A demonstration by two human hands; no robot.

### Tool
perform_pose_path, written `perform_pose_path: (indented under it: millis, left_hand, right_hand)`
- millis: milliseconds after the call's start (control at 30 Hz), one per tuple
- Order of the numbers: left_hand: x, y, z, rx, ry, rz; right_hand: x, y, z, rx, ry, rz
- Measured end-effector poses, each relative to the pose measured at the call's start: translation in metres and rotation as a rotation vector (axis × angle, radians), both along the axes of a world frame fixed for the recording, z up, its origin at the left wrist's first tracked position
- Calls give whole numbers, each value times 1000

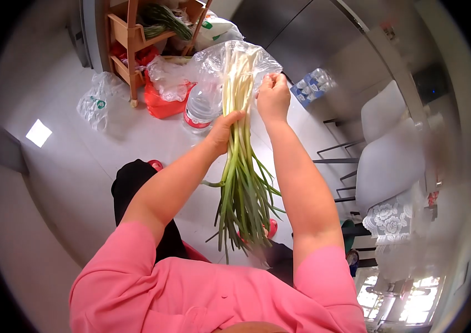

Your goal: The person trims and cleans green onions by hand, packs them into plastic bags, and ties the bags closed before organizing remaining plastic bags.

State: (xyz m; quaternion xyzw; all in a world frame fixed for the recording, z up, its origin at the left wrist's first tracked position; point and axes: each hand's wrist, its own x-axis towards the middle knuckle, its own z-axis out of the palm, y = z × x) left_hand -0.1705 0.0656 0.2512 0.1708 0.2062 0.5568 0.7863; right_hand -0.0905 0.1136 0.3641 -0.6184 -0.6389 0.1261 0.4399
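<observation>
My L hand [223, 133] is clamped mid-stalk on long, slim spring onions [240, 152] above the glossy floor [99, 158] — R hand [274, 100] pinches a crinkly clear bag [267, 62] w/ white ends inside.

A single head-worn camera is looking out from above the pink shirt [224, 288], on the wearer's side of the bunch of scallions [240, 139]. It is facing forward and steeply downward, and it is viewing the scallions from close by, near the middle of its view. The wide lens is bending the scene into a circle with dark corners. Beyond the scallions and leftward it is taking in the wooden rack [132, 50]; underneath them, the floor [85, 172]; well to their right, the white chairs [388, 161].
</observation>
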Motion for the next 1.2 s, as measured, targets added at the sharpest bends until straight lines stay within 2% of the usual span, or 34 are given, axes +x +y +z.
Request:
perform_pose_path:
  millis: [33, 67, 133, 267, 333, 367, 400, 467, 533, 600, 667, 700, 733, 767, 800, 900, 933, 1033, 1100, 1133, 1167, 1200]
  left_hand:
    - [0, 0, 0, -26, -5, -7]
    - [1, 1, 0, -25, -9, -3]
    - [2, 0, 2, -85, -43, -12]
    - [5, 1, 2, -111, -43, 24]
    - [7, 7, -6, -95, -103, 35]
    - [7, 9, -10, -114, -123, 20]
    - [9, 14, -17, -116, -124, 24]
    - [11, 24, -26, -209, -251, 64]
    - [-3, 24, -22, -211, -223, 26]
    - [-9, 29, -21, -236, -306, 35]
    - [-16, 27, -7, -256, -302, 70]
    - [-19, 26, -1, -315, -272, 117]
    - [-20, 26, 1, -374, -242, 166]
    - [-19, 26, -5, -230, -282, 198]
    - [-18, 23, 1, -231, -284, 198]
    - [-15, 13, 25, -318, -217, 263]
    - [-13, 6, 35, -345, -142, 258]
    - [-7, 2, 39, -322, -34, 226]
    - [-2, 3, 27, -288, 1, 193]
    - [3, 8, 10, -343, -73, 153]
    - [11, 16, -13, -398, -149, 115]
    - [16, 30, -35, -441, -227, 85]
  right_hand:
    - [-5, 0, 2, 120, -10, 35]
    - [-9, 1, 5, 120, -14, 39]
    - [-16, -2, 12, 242, 137, 294]
    - [-22, -20, 20, 171, 225, 434]
    - [-16, -37, 27, -4, -22, 489]
    - [-14, -46, 27, 116, -187, 526]
    - [-7, -53, 24, 113, -187, 531]
    - [16, -63, 17, 282, -471, 671]
    - [43, -70, 12, 210, -482, 651]
    - [71, -78, 10, 138, -493, 626]
    - [97, -87, 11, -102, -515, 481]
    - [105, -94, 14, -102, -516, 482]
    - [110, -102, 19, -178, -443, 434]
    - [115, -109, 21, -252, -370, 385]
    - [122, -114, 22, -253, -372, 386]
    - [130, -132, 28, -554, -236, 399]
    - [126, -138, 32, -555, -233, 393]
    - [113, -149, 38, -508, 75, 506]
    - [106, -151, 47, -477, 126, 527]
    - [103, -154, 53, -469, 110, 521]
    - [96, -160, 63, -538, 249, 544]
    - [96, -164, 68, -549, 256, 533]
